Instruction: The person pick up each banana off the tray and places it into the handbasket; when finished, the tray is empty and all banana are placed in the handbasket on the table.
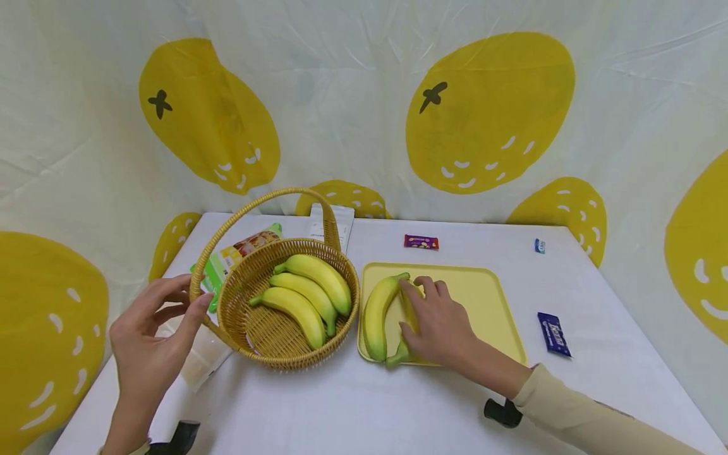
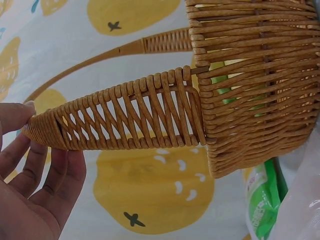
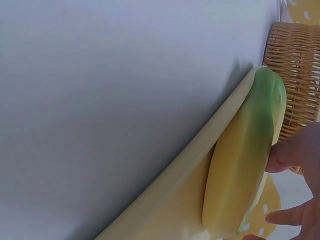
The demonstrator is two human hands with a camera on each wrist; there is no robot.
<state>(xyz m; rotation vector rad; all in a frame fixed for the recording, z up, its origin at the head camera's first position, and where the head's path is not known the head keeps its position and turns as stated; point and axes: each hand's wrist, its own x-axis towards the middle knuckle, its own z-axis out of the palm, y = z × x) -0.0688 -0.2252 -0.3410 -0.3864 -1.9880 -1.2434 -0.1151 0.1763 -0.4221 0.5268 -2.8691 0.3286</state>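
My left hand (image 1: 150, 335) grips the side of the arched handle of a wicker basket (image 1: 287, 361), thumb on one face and fingers on the other in the left wrist view. Three bananas (image 1: 296, 309) lie inside the basket. To its right, a yellow tray (image 1: 483, 297) bears two bananas. One, the left banana (image 1: 375, 316), is in plain sight. My right hand (image 1: 440, 322) is over the other banana (image 3: 240, 155), covering much of it in the head view. Its thumb touches this banana in the right wrist view, with the visible fingers spread apart from the thumb.
Behind the basket are a green snack bag (image 1: 213, 272) and a white packet (image 1: 344, 221); a clear bag (image 1: 201, 360) lies at its left. A purple-red bar (image 1: 421, 242) sits behind the tray. Right of the tray are a small blue-white packet (image 1: 539, 246) and a dark blue packet (image 1: 554, 335).
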